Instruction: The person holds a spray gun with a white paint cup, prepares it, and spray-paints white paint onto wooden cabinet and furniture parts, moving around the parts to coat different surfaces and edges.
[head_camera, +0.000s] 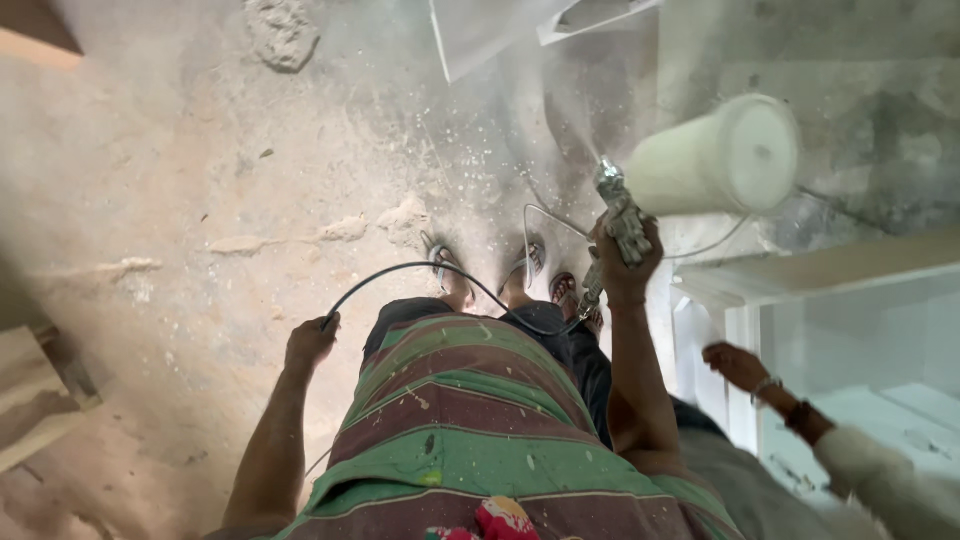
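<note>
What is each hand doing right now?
Left hand: closed on the thin black hose.
Right hand: closed on the grey metal spray gun with its white cup.

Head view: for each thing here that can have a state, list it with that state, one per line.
Spray gun: gripped in right hand, spraying a white mist.
Paint cup: mounted on the gun, tilted sideways.
Black hose: held by left hand, slack, curved.
White cabinet: coated white, open-fronted.
Another person's hand: touching the cabinet.

The left hand (311, 341) hangs low at the left, arm straight, fingers curled shut in a loose fist. The right hand (627, 262) is raised farther out on the right, forearm upright, fist clenched tight.
</note>
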